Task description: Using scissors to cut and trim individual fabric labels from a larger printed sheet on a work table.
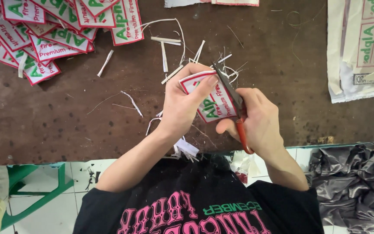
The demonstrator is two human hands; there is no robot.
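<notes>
Over the brown worktable [66, 121], near its front edge, both my hands meet at centre. My left hand [182, 102] grips a small white cloth label [211, 104] with a red border and green and red print; thumb [204, 86] laid across its face, the other fingers curled behind, pinching it firm. My right hand [256, 121] is closed around red-handled scissors [234, 97], fingers through and about the handle loop, dark blades angled up and to the far left across the label's right edge. The blades look nearly closed at the tip; the exact gap I cannot tell.

Far left: a loose pile of finished labels [44, 30], same red border, overlapping one another. Thin white trimmed strips [165, 52] and threads lie scattered between that pile and my hands, some just beyond the label. Far right: an uncut sheet of labels [364, 43], white, partly folded at its edge.

Near side, below the table edge: my black printed shirt [195, 203], white floor tiles [83, 177], a green plastic frame [35, 182] at left, crumpled grey cloth [351, 182] at right.
</notes>
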